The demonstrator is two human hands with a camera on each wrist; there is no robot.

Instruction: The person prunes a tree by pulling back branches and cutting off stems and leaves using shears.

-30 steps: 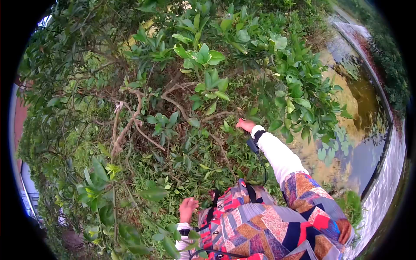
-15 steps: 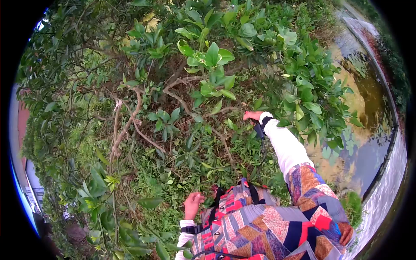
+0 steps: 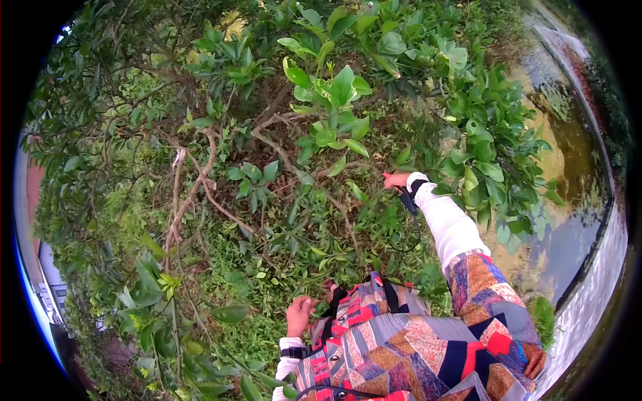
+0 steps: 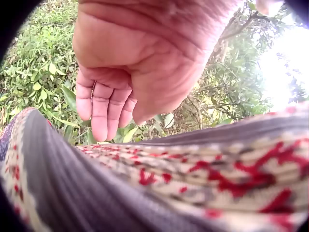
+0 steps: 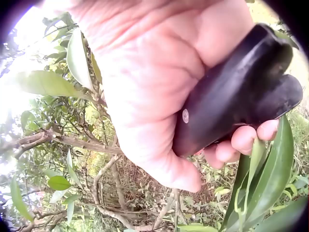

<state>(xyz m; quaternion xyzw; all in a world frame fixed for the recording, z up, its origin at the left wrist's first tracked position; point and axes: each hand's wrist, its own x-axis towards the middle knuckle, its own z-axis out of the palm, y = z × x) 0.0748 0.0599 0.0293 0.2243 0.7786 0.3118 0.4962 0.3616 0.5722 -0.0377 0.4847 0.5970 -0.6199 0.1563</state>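
My right hand grips a black two-part handle, with the fingertips curled round its lower side; what the handle belongs to is hidden. In the head view the right hand is stretched out among the branches, beside a thin branch. Long green leaves hang just below its fingers. Close to the patterned clothing, my left hand hangs with its fingers loosely bent and nothing visible in them. The head view shows that same left hand low, over the greenery.
Forked bare branches stand left of centre. A leafy cluster hangs right of the outstretched arm, and another leafy shoot rises at lower left. Beyond lie a pond and its pale concrete edge. A cable hangs near the right wrist.
In the head view, the right hand has shifted slightly right and up, then stayed nearly level. The left hand appears slightly farther right. The surrounding view has also shifted a little.
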